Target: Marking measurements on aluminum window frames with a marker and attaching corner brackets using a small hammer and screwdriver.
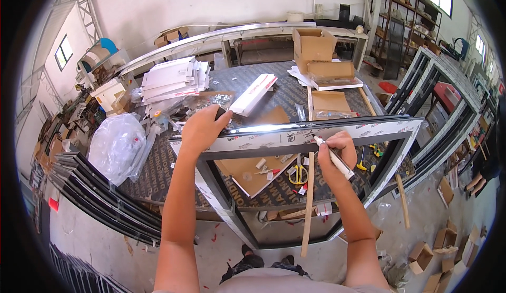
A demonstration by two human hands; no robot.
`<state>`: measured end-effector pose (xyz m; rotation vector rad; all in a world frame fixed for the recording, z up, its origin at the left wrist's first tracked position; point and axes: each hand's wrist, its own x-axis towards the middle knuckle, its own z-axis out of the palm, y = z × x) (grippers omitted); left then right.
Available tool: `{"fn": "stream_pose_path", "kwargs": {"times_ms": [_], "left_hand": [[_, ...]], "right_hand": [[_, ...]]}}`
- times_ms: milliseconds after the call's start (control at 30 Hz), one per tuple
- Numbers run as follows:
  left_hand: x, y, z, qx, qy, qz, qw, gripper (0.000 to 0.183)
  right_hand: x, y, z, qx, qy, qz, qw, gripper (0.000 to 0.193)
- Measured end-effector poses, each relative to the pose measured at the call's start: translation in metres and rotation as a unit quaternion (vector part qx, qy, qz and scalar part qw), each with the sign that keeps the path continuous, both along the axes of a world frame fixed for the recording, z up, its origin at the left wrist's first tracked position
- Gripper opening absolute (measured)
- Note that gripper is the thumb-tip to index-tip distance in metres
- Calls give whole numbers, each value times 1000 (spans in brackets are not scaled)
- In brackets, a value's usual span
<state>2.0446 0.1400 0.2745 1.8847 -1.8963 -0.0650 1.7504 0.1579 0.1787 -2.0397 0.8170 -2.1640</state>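
- A window frame (263,140) is held before the person in front of the table (153,190), which is seen through its opening; what its weight is borne by cannot be told.
- The marker pen (343,168) is grasped in the curled fingers of the right hand (337,151), its tip brought to the upper rail's white film; whether contact is made cannot be told.
- The left hand (200,128) is laid over the rail near its left corner; its fingers are partly hidden, so how tightly they are closed cannot be told. A small black object (220,113) is seen at them.
- The frame is judged stiff and fairly heavy, awkward through its width rather than soft anywhere. By its printed film the grip may be made slippery, and the film may be scuffed or peeled.
- For lifting, it is best taken by both side uprights, with thin edges avoided.
- The pen is judged light and rigid, best pinched low on the barrel.
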Motion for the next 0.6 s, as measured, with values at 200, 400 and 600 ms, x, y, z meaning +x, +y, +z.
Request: {"fn": "stream_pose_path", "kwargs": {"times_ms": [200, 400, 600], "left_hand": [[-2, 0, -2, -22, -1, -7, 1000, 45], [-7, -2, -2, -21, 6, -16, 1000, 45], [19, -5, -13, -36, -3, -9, 999, 45]], "right_hand": [[-1, -1, 2, -11, 14, 2, 1000, 22], [-8, 2, 6, -28, 57, 4, 998, 21], [-8, 0, -6, 68, -265, 217, 937, 12]]}}
